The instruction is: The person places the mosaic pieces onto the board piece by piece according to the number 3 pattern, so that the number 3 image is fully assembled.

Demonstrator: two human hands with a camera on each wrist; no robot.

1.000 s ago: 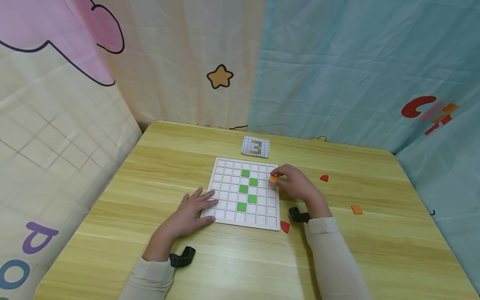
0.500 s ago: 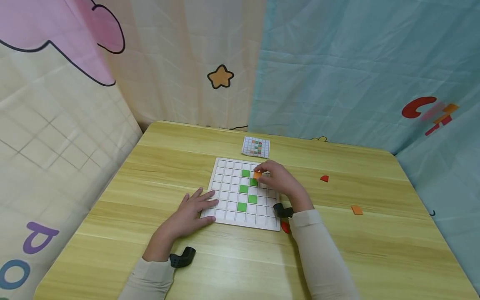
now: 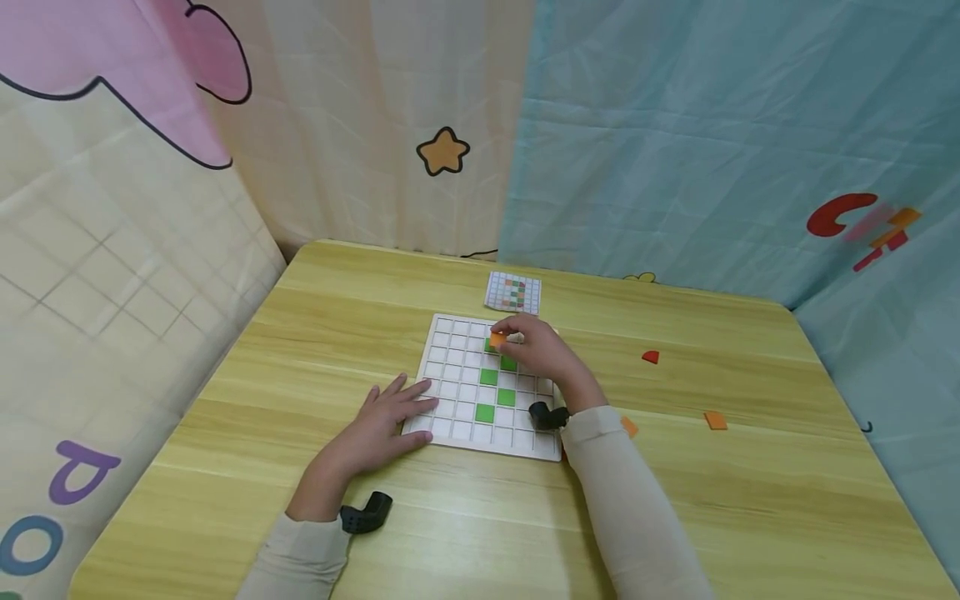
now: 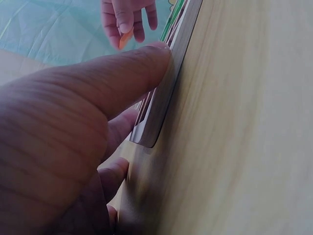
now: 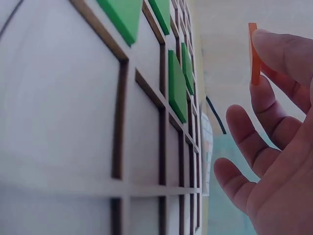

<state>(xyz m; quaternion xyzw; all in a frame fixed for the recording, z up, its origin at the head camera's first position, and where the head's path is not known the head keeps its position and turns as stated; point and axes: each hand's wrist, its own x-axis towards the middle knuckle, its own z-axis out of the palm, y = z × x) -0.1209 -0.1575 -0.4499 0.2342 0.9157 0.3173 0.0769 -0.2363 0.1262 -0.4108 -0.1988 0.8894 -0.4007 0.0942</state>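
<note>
A white grid board (image 3: pixel 456 374) lies on the table, with several green square tiles (image 3: pixel 488 377) set in its cells. My right hand (image 3: pixel 542 348) pinches an orange square tile (image 3: pixel 497 340) between thumb and fingertips, over the upper part of the board. In the right wrist view the orange tile (image 5: pixel 255 55) stands on edge in the grip, raised off the grid, with the other fingers spread loosely. My left hand (image 3: pixel 381 427) lies with fingers spread at the board's left edge, the thumb (image 4: pixel 146 63) resting on its near corner.
A small pattern card (image 3: pixel 513 292) lies behind the board. On the right of the table (image 3: pixel 780 492) are a red quarter-round piece (image 3: pixel 651 357), an orange tile (image 3: pixel 716 421) and another orange tile (image 3: pixel 629 427) partly behind the right sleeve. Curtains hang around the table.
My right hand has carried the orange tile leftward across the board. The sleeve now covers the red piece near the board's front right corner and uncovers an orange tile. The left hand stays put.
</note>
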